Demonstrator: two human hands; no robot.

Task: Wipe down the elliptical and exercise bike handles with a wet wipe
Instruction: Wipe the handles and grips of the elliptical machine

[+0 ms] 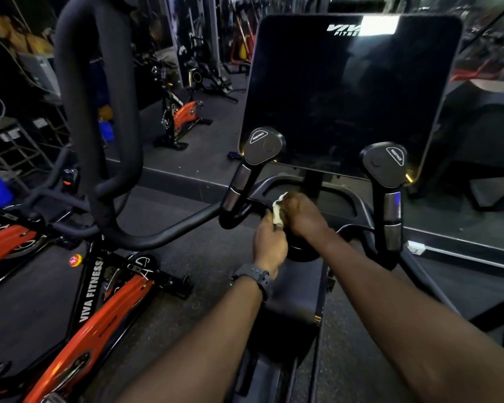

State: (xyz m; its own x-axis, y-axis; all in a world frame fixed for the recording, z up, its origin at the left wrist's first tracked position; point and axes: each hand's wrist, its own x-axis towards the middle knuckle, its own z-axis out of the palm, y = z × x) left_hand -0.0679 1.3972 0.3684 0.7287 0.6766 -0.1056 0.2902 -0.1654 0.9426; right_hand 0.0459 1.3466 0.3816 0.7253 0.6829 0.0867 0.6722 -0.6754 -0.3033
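A white wet wipe [277,212] is bunched between my two hands, just in front of the elliptical's centre frame. My left hand [269,242], with a grey watch on its wrist, pinches the wipe's lower end. My right hand [301,213] is curled over its upper part. The left inner handle [242,181] with its paddle-shaped top rises just left of the wipe. The right inner handle [392,205] stands to the right. A large looped black moving handle [99,112] fills the upper left. The dark console screen [346,91] stands behind the handles.
An orange and black exercise bike [93,309] marked VIVA FITNESS stands at the lower left, with another orange bike [9,242] beside it. A mirror wall ahead reflects a further orange bike [184,117] and gym gear. Dark rubber floor [210,245] lies between the machines.
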